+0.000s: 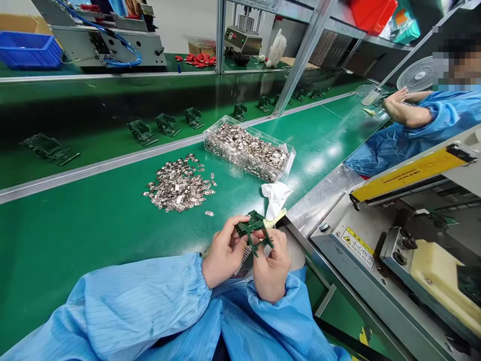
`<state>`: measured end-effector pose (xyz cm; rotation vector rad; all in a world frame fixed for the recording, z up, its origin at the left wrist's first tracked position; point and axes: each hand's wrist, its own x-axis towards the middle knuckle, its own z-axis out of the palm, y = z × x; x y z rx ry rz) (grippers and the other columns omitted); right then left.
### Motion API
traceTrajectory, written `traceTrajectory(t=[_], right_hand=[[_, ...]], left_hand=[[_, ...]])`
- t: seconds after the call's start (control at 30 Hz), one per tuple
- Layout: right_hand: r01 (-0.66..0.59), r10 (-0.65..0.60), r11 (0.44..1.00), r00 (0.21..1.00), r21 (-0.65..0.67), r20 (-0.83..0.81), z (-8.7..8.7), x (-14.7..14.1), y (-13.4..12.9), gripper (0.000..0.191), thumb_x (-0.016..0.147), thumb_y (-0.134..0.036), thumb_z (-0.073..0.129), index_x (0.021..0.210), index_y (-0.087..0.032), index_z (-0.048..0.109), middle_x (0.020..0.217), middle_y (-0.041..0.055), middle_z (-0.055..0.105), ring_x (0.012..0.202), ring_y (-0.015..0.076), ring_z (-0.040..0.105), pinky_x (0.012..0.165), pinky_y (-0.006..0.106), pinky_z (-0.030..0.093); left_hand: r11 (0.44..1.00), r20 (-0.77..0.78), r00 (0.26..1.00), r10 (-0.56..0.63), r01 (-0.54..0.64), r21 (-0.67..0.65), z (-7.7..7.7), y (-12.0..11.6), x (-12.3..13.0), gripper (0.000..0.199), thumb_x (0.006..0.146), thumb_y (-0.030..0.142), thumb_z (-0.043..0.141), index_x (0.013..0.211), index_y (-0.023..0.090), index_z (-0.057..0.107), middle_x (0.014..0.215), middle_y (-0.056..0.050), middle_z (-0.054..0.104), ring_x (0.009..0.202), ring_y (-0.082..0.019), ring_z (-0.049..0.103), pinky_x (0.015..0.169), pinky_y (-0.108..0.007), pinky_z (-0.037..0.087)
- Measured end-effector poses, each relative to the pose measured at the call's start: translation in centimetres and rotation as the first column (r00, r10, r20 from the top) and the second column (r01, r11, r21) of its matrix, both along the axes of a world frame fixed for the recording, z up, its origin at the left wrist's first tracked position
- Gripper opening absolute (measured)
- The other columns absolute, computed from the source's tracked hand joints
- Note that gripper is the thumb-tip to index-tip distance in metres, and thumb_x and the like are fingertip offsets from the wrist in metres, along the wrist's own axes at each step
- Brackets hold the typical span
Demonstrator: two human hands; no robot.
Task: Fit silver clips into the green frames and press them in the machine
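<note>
Both my hands hold a dark green plastic frame (253, 229) above the table's front edge. My left hand (225, 250) grips its left side, fingers closed. Around the lower right part of the frame, my right hand (272, 265) has its fingers pinched. Just behind the frame lie a crumpled white cloth (276, 196) and a pale yellow object (275, 218). A heap of small metal pieces (178, 185) lies on the green table (93, 220). Behind it, a clear box (250, 150) is full of similar pieces.
Several green frames (165, 124) stand on the darker strip behind the metal rail (101, 159). At right is a machine (361, 245) with a warning label. A person in a blue gown (447, 118) sits farther right. A metal post (304, 55) rises at the back.
</note>
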<state>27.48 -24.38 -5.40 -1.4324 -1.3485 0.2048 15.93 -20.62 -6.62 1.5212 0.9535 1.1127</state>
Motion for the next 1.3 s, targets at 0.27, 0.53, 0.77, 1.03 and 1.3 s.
traceTrajectory(t=[0.27,0.53,0.77,1.03,1.3], right_hand=[[0.067,-0.071,0.997,0.994,0.039,0.088,-0.5,-0.5,0.2,0.006,0.091,-0.017,0.058,0.092,-0.021,0.062,0.091,0.0038,0.055,0.088,0.0207,0.052,0.075,0.036,0.045],[0.0,-0.011,0.995,0.994,0.099,0.112,0.0,0.1,0.0,0.008,0.089,-0.016,0.06,0.092,-0.022,0.064,0.086,0.0045,0.053,0.083,0.0204,0.051,0.069,0.036,0.045],[-0.022,-0.016,0.983,0.979,0.181,0.205,-0.3,0.8,0.2,0.012,0.086,-0.012,0.062,0.092,-0.023,0.063,0.082,0.0043,0.054,0.08,0.0205,0.049,0.069,0.036,0.044],[-0.043,0.045,0.994,0.999,0.1,-0.019,-1.1,0.8,0.2,0.008,0.089,-0.015,0.059,0.089,-0.022,0.062,0.084,0.0036,0.05,0.079,0.0189,0.051,0.066,0.034,0.046],[-0.068,0.062,0.998,0.909,0.001,-0.413,-1.4,0.7,0.6,0.016,0.086,-0.026,0.064,0.079,-0.022,0.05,0.091,0.0029,0.051,0.085,0.0177,0.054,0.073,0.031,0.048]], left_hand=[[0.999,0.035,0.999,0.033,-0.033,0.019,-0.5,-0.3,0.1,0.036,0.089,0.021,0.055,0.125,0.02,0.051,0.079,-0.002,0.063,0.067,-0.013,0.06,0.061,-0.023,0.05],[1.0,0.045,0.999,0.02,-0.02,0.013,0.1,-0.7,-0.1,0.033,0.09,0.021,0.054,0.122,0.021,0.051,0.089,-0.003,0.067,0.072,-0.013,0.063,0.066,-0.023,0.052],[0.999,0.016,1.0,0.004,-0.005,0.04,0.1,-0.9,0.0,0.033,0.09,0.017,0.052,0.122,0.023,0.05,0.094,-0.003,0.068,0.071,-0.011,0.063,0.063,-0.02,0.051],[1.0,0.005,1.0,0.004,-0.004,0.012,0.1,-1.0,0.1,0.032,0.09,0.021,0.054,0.122,0.022,0.052,0.093,-0.004,0.068,0.078,-0.014,0.065,0.067,-0.023,0.052],[0.996,0.014,0.999,-0.032,0.033,-0.082,-0.2,-0.9,0.1,0.029,0.091,0.028,0.055,0.119,0.021,0.054,0.09,-0.004,0.065,0.073,-0.013,0.061,0.061,-0.022,0.05]])
